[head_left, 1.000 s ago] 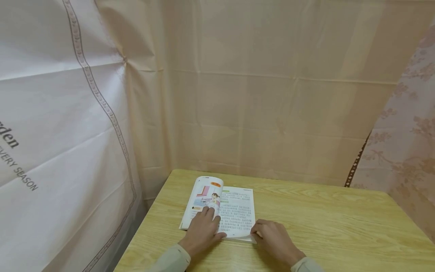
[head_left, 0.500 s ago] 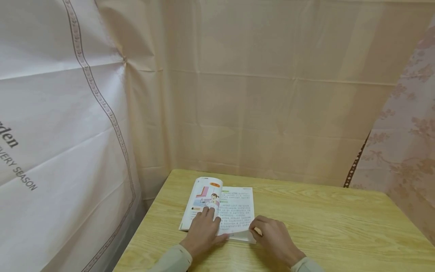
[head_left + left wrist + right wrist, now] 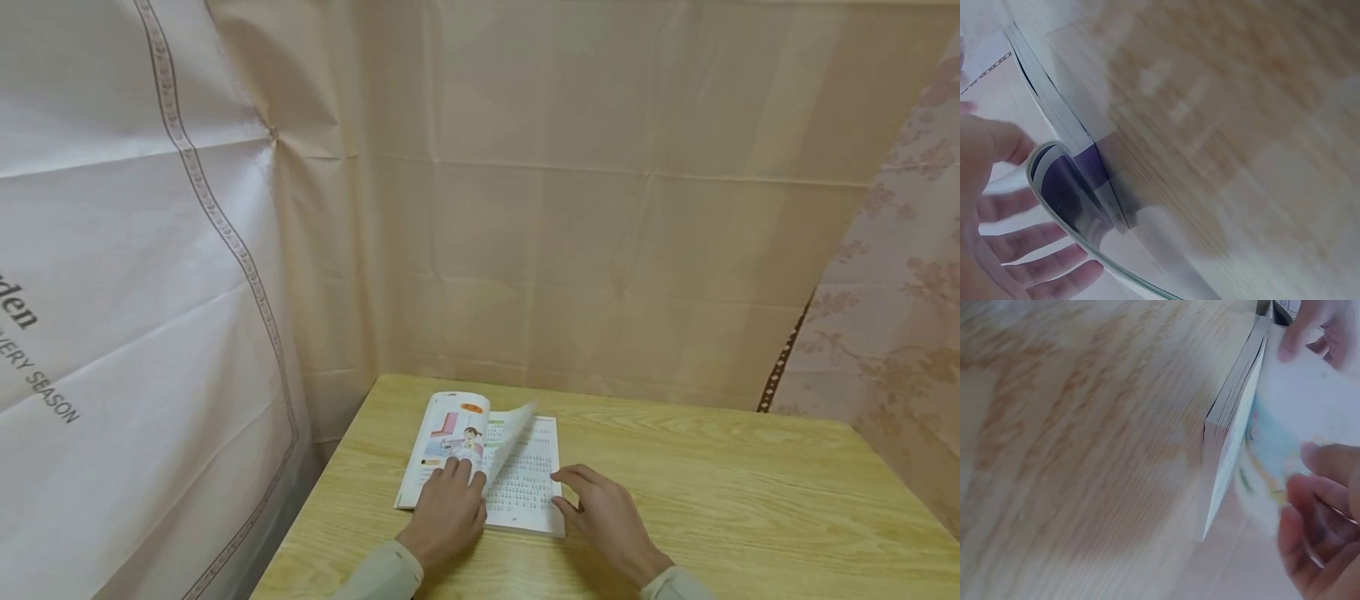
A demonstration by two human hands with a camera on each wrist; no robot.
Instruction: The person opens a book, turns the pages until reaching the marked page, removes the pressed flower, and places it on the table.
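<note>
An open book (image 3: 525, 492) with printed text and a picture of a child lies on the wooden table (image 3: 712, 475). One page (image 3: 512, 442) stands lifted and curved near the middle of the book. My left hand (image 3: 447, 504) rests on the left side, fingers extended over the page; the left wrist view shows the fingers (image 3: 1035, 240) along the curled pages beside the purple spine. My right hand (image 3: 603, 512) is at the book's right edge, thumb and forefinger apart with nothing gripped between them. In the right wrist view the thick page block (image 3: 1225, 419) lies beside its relaxed, bent fingers.
Beige cloth (image 3: 600, 208) hangs behind the table's back edge. A white printed cloth (image 3: 150, 333) hangs along the left, and a pink floral cloth (image 3: 892, 333) on the right. Bare wood extends right of the book.
The right hand first pinched the lower right page corner and lifted it. Now its fingers have parted, and the page has swung up leftward, showing text beneath. The left hand has barely moved.
</note>
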